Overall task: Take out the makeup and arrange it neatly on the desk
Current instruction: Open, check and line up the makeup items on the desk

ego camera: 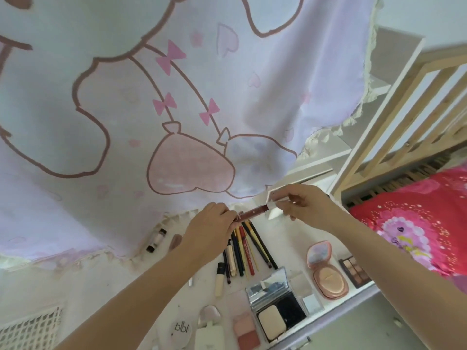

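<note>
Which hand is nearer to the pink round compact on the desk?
Right. The right hand is raised above and behind the pink compact; the left hand is farther left, above the pencils.

A row of pencils lies side by side in the middle of the surface. Above the far end of the row, two hands hold a tube between them, the left hand at one end and the right hand at the other. Nearer than the pencils lies an open mirror case. Right of it sits a round compact, then a small palette. A bed is further right.
</note>
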`<state>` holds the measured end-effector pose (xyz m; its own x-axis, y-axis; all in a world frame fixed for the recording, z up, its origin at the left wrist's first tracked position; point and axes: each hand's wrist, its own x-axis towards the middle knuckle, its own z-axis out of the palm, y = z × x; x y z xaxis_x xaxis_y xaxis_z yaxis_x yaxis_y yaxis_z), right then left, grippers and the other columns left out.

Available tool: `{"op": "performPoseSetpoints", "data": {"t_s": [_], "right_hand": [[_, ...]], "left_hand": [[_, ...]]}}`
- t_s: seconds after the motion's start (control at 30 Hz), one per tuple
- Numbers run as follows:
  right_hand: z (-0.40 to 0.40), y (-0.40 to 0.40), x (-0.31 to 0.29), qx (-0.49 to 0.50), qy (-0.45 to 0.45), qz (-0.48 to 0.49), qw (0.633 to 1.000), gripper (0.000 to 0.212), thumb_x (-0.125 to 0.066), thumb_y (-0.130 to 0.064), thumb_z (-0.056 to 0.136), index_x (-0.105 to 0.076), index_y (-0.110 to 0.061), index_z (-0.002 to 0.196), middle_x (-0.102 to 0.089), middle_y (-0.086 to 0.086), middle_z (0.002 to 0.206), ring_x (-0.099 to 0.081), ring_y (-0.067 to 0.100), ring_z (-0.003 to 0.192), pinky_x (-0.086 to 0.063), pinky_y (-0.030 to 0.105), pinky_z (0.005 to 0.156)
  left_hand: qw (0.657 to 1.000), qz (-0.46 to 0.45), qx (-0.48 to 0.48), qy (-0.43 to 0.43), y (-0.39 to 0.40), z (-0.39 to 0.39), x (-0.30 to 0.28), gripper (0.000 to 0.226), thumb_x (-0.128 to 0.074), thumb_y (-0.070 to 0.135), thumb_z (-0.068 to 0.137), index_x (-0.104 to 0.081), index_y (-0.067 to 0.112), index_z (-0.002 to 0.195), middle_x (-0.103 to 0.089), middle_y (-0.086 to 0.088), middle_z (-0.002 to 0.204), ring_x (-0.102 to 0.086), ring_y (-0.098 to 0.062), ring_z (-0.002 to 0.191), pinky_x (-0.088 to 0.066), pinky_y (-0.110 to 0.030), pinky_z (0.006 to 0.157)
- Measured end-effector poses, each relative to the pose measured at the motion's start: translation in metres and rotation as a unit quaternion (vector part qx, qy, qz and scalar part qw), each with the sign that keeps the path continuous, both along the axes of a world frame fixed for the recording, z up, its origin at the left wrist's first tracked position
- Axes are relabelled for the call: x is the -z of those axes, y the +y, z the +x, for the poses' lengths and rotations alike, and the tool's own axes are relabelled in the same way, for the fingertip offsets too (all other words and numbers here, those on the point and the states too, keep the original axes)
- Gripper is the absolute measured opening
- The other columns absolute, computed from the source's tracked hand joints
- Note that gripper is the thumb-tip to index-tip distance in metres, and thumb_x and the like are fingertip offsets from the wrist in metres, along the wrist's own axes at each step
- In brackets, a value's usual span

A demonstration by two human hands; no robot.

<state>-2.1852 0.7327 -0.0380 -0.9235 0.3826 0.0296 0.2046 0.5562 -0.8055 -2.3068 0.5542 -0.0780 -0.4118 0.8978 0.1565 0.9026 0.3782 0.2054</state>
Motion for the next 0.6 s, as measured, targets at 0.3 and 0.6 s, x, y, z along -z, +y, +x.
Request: {"op": "performPoseSetpoints", "data": {"t_s": [0.3,0.6], "right_hand": [[0.041,0.057,0.037,0.09,-0.026,-0.061,0.994,0.033,-0.057,0.011,0.079,-0.061,-0.021,0.087,-0.057,0.006,0.082,-0.056,0.009,0.063,-0.045,0.017,0.069],[0.017,0.122,0.058,-0.007,-0.138,0.217,0.966,0.021,-0.055,-0.01,0.085,-0.063,-0.004,0.103,-0.064,0.011,0.093,-0.056,0.023,0.088,-0.035,0.02,0.074]], "left_hand": [[0.985,-0.067,0.026,-0.155,0.088,0.032,0.057,0.023,-0.039,0.029,0.096,-0.055,0.017,0.107,-0.054,0.001,0.104,-0.042,-0.011,0.087,-0.029,-0.021,0.075],[0.963,-0.059,-0.061,-0.257,0.186,0.051,0.103,0.02,-0.042,0.018,0.093,-0.057,0.005,0.098,-0.059,-0.011,0.1,-0.057,-0.025,0.088,-0.041,-0.03,0.072]]}}
